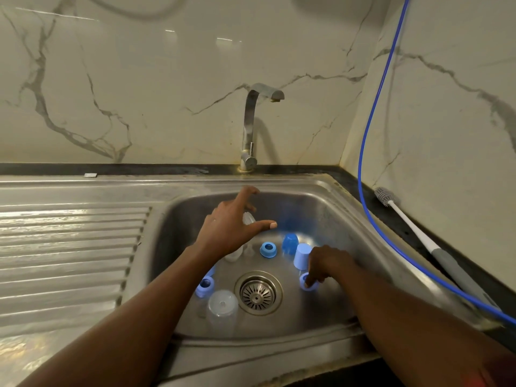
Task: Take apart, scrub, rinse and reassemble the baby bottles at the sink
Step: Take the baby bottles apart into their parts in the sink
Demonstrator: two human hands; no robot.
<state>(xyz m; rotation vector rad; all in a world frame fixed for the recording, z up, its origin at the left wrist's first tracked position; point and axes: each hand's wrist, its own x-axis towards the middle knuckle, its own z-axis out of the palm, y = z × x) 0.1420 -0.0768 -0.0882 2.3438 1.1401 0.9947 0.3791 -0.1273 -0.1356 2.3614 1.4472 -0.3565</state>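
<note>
Bottles look mostly taken apart already: 2 blue caps (290, 243) and a loose blue ring (268, 249) sit scattered on the floor of the sink (335, 208), with a clear bottle (222, 308) by the drain (258, 293). The right hand (326, 263) has its fingertips curled down, pinching a light blue ring (308, 284). The left hand (231, 227) hovers with fingers spread, gripping nothing. The tap (251, 129) is dry and the brush (418, 227) lies on the counter (no suds anywhere), so I'd say scrubbing, rinsing and reassembly are all still to do.
</note>
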